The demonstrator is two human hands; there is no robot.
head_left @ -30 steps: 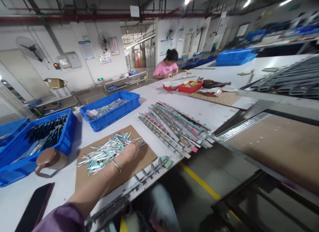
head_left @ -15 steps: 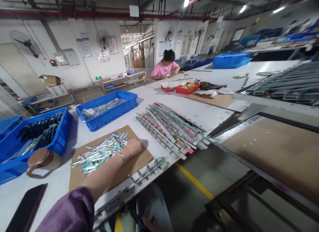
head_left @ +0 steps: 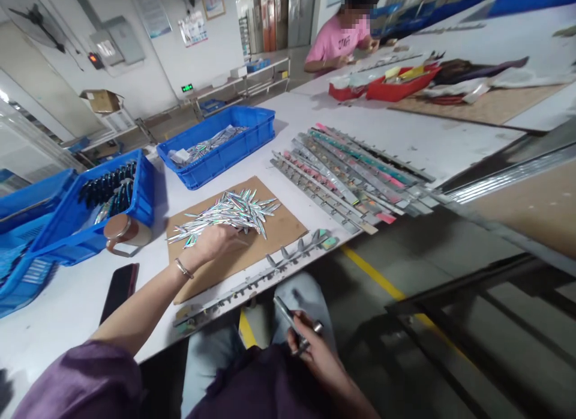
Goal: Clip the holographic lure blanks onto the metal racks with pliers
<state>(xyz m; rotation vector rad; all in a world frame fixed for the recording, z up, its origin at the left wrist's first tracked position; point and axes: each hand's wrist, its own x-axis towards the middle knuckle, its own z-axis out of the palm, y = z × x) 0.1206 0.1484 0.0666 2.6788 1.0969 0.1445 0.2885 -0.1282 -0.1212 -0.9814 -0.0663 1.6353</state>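
Observation:
My left hand, with a bracelet at the wrist, is at the near edge of a pile of shiny silver slivers on a brown cardboard sheet. Its fingers are closed and blurred, and what they pinch cannot be made out. Over my lap, my right hand is wrapped round a grey metal pen-like tool. Along the table's front edge lies a metal strip with several grey leaf-shaped pieces standing up near its right end.
Several metal strips lie right of the cardboard. Blue bins stand behind and left, near a brown mug and a phone. Red trays and a person in pink are farther back.
The view has tilted down and shifted. My left hand has moved from the pile's right end to its near side. My right hand with the tool now shows clearly above my lap.

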